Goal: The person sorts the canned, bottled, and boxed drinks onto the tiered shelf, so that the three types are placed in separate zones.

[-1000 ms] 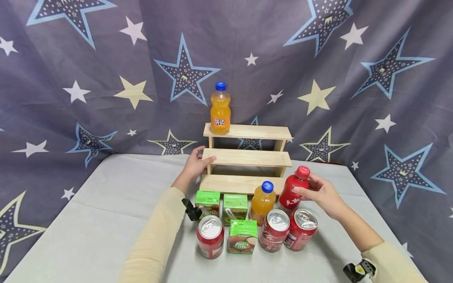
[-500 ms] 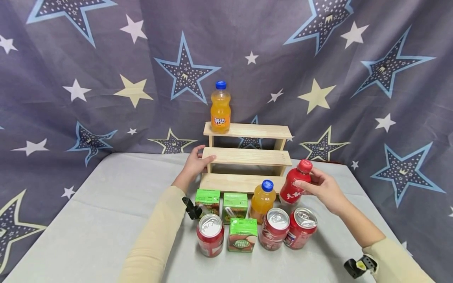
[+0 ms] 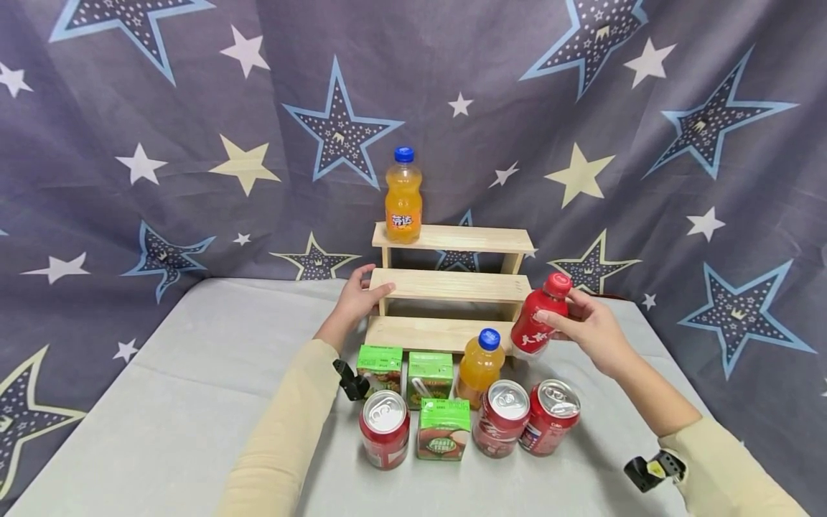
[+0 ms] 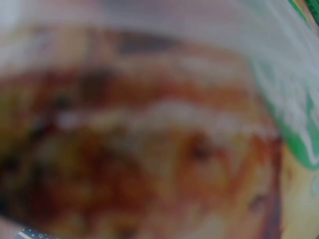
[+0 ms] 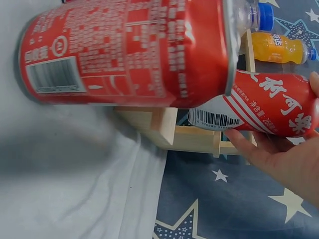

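Observation:
In the head view my right hand (image 3: 591,330) grips a red bottle (image 3: 541,316), tilted a little, in front of the right end of a three-tier wooden shelf (image 3: 452,285). The right wrist view shows my fingers around the same bottle (image 5: 264,102), its base hanging off the table. My left hand (image 3: 357,296) holds the left end of the middle tier, thumb on top. An orange bottle with a blue cap (image 3: 403,205) stands at the left of the top tier. The left wrist view is filled by a blurred carton (image 4: 149,149).
Before the shelf stand green-topped cartons (image 3: 429,377), another orange bottle (image 3: 479,370) and red cans: one at the left (image 3: 384,431), two touching or nearly so at the right (image 3: 501,420). A star-patterned curtain (image 3: 465,129) hangs behind the table (image 3: 194,395).
My right hand has raised the red bottle from beside the cans, up and slightly back toward the middle tier's right end. My left hand has stayed on the shelf.

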Available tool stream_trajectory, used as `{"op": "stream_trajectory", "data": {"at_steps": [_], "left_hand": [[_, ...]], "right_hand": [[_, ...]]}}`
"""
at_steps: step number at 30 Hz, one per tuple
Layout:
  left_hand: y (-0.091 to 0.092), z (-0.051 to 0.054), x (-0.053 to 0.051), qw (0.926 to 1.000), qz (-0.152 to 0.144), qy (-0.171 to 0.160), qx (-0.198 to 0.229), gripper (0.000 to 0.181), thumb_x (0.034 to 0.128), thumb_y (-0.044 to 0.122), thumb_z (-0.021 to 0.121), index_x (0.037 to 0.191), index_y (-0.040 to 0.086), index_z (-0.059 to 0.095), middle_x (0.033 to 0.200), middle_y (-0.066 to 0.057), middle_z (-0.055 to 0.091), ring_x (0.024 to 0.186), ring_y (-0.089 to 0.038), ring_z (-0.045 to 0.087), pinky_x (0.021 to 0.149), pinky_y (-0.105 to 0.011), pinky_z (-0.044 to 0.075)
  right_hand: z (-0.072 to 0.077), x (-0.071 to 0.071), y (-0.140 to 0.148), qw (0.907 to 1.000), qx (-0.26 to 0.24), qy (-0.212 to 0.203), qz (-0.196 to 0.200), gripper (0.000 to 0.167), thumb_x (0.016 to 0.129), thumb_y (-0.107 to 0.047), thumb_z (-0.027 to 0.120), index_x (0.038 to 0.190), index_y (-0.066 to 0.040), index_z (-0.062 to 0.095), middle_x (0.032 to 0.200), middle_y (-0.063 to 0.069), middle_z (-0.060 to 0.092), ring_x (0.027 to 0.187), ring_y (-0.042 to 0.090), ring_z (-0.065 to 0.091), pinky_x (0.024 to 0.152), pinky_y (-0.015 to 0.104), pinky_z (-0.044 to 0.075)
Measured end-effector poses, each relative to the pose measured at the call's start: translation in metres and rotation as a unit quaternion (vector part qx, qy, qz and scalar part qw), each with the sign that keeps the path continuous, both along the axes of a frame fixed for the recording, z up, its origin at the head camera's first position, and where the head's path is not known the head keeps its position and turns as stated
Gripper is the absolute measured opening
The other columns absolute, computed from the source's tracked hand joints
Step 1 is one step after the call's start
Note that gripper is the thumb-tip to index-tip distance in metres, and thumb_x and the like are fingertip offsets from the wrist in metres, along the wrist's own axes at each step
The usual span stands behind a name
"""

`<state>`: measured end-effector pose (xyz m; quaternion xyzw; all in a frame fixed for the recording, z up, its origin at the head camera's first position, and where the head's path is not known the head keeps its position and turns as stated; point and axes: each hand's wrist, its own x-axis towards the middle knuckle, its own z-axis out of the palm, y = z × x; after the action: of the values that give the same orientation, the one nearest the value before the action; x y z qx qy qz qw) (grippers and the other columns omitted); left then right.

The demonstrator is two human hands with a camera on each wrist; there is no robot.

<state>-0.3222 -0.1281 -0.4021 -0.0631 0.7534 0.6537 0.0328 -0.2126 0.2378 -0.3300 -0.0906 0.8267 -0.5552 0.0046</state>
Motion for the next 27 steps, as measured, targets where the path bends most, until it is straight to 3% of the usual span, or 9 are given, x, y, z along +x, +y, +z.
{"op": "stream_trajectory", "data": {"at_steps": [8,17,27], "left_hand": [[0.000,0.002,0.002,1.0000,-0.001,0.000,-0.001,0.074,0.0862,0.019,0.068,0.147,0.017,0.026,0.133,-0.020,0.044,0.113,-0.038,0.056,0.087,-0.046,0.053],[0.001,0.003,0.003,1.0000,-0.004,0.002,0.004,0.073,0.0860,0.019,0.068,0.146,0.017,0.027,0.132,-0.019,0.045,0.113,-0.037,0.056,0.090,-0.046,0.051],[0.001,0.003,0.002,0.9999,-0.002,0.005,0.010,0.074,0.0860,0.018,0.068,0.147,0.016,0.026,0.132,-0.020,0.045,0.114,-0.038,0.055,0.091,-0.047,0.051]], "right_hand": [[0.004,-0.004,-0.006,0.9996,-0.023,0.011,-0.012,0.059,0.088,-0.023,0.066,0.137,-0.001,0.041,0.099,-0.019,0.059,0.089,-0.001,0.060,0.074,0.027,0.057],[0.010,-0.011,-0.010,0.9994,-0.015,0.015,-0.026,0.062,0.087,-0.029,0.066,0.139,-0.007,0.041,0.101,-0.018,0.059,0.091,0.000,0.060,0.074,0.027,0.057],[0.022,-0.022,-0.018,0.9988,0.001,0.023,-0.044,0.063,0.086,-0.037,0.066,0.139,-0.011,0.042,0.112,-0.006,0.057,0.096,0.003,0.058,0.076,0.027,0.056]]}}
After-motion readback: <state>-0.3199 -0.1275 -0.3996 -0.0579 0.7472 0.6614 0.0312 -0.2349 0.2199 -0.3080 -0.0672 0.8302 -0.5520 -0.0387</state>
